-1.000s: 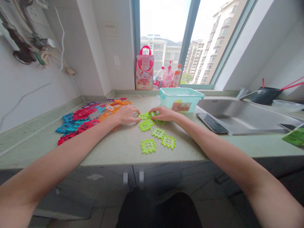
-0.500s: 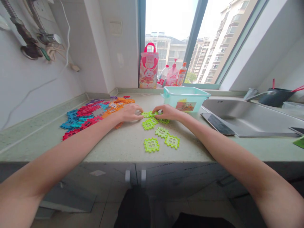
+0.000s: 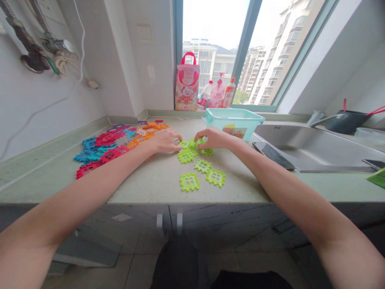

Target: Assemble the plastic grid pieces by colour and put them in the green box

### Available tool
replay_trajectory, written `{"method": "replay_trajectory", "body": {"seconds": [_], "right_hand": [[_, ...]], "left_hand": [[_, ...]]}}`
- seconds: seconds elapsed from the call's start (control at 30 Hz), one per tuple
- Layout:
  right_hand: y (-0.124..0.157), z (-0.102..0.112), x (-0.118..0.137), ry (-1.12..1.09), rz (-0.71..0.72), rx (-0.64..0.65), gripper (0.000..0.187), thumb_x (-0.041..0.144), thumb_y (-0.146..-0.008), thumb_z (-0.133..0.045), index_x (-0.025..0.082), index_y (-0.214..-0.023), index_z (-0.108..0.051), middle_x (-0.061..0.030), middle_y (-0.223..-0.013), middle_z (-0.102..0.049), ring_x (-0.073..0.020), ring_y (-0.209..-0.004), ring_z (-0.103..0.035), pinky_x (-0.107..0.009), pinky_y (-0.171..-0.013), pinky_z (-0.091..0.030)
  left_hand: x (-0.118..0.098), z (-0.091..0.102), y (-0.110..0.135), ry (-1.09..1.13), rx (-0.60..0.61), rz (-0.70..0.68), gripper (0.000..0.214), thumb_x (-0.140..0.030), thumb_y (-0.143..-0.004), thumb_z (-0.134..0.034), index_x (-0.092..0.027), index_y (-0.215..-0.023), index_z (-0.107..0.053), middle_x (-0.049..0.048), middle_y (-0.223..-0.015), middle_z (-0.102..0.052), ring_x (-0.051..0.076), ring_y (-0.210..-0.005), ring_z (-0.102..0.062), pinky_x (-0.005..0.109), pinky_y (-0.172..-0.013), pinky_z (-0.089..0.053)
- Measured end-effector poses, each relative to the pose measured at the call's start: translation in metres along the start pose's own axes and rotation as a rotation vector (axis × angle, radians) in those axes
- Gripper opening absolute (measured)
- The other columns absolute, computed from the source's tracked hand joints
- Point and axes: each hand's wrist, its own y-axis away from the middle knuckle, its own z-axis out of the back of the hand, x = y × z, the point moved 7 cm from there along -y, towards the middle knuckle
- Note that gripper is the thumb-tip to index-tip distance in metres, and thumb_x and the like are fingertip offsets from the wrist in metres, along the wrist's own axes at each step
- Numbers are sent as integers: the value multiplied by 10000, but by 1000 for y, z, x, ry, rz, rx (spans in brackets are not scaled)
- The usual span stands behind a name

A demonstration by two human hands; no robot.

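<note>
Several lime-green interlocking plastic tiles with toothed edges and window-like grids lie on the counter in front of me. My left hand [image 3: 166,141] is at the far left of this group, thumb and forefinger closed on the edge of a green tile [image 3: 184,145]. Opposite it, my right hand [image 3: 215,139] grips another green tile [image 3: 192,143] between thumb and fingers, which partly cover it. Whether these two tiles touch is hard to make out. Closer to me lie a loose green tile [image 3: 189,182] and two more that touch at a corner.
A heap of red, blue, orange and purple tiles [image 3: 110,138] spreads left of my left forearm. Behind my right hand stands a turquoise plastic tub [image 3: 234,117]. A phone [image 3: 272,155] lies by the steel sink [image 3: 319,150]. Bottles and a pink bag [image 3: 187,90] stand by the window.
The view has shifted slightly. My right fingers have spread a little and the tile at them has tilted. My left hand stays at about the same spot.
</note>
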Motion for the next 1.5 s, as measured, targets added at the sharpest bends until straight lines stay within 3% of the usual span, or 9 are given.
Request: {"method": "replay_trajectory", "body": {"seconds": [0.2, 0.43, 0.8, 0.9, 1.0, 1.13, 1.3, 1.5], "right_hand": [[3, 12, -13, -79, -77, -137, 285, 301, -845, -762, 217, -1104, -843, -50, -1040, -833, -217, -943, -746, -318, -864, -546], [-8, -4, -2, -119, -34, -255, 267, 340, -871, -774, 236, -1110, -828, -45, -1118, -829, -230, -1027, -757, -367, -964, -557], [-23, -32, 8, -54, -51, -123, 232, 422, -924, -791, 245, -1069, -828, -48, -1080, -829, -219, -987, -745, -329, -901, -521], [-20, -27, 15, -56, -6, -115, 242, 409, -962, -745, 227, -1097, -829, -70, -1081, -815, -222, -999, -733, -337, -929, -508], [-11, -9, 29, -75, 50, -150, 286, 411, -975, -723, 213, -1155, -823, -90, -1081, -794, -221, -992, -719, -348, -948, -504], [-1, 4, 59, -150, 169, -38, 295, 432, -926, -780, 260, -1162, -823, -50, -1097, -808, -227, -1016, -709, -367, -997, -496], [2, -8, 82, -146, 208, 100, 290, 416, -845, -864, 281, -1100, -834, -39, -1082, -813, -255, -1059, -710, -382, -1012, -499], [-1, -17, 82, -112, 197, 63, 247, 328, -819, -865, 270, -1056, -827, -36, -1047, -809, -234, -1003, -727, -349, -948, -516]], "left_hand": [[12, -5, 4, 101, -8, 16, 490, -583, -953, -573, -241, -1245, -767, 79, -1282, -766, 265, -1197, -674, 357, -1069, -485], [5, -10, 3, 146, 4, -57, 557, -638, -956, -584, -273, -1351, -728, 84, -1394, -724, 287, -1305, -635, 394, -1153, -445], [14, -7, 4, 66, -17, -35, 532, -420, -864, -658, -233, -1359, -713, 86, -1429, -708, 291, -1348, -614, 418, -1204, -426], [15, -5, 5, 61, -22, -24, 547, -430, -854, -667, -231, -1361, -711, 91, -1426, -710, 297, -1338, -622, 423, -1204, -428], [17, -6, 6, 57, -26, -24, 545, -438, -852, -667, -235, -1357, -709, 93, -1418, -711, 300, -1330, -628, 425, -1191, -440], [21, -10, 4, 68, -33, -24, 520, -431, -862, -652, -242, -1341, -720, 89, -1392, -725, 287, -1321, -636, 410, -1186, -442], [22, -13, 4, 62, -12, -3, 526, -443, -869, -650, -233, -1345, -726, 98, -1386, -727, 302, -1300, -644, 435, -1178, -453], [18, -5, 8, 84, -46, -23, 434, -422, -878, -645, -241, -1244, -790, 72, -1365, -745, 275, -1269, -666, 405, -1174, -466]]}}
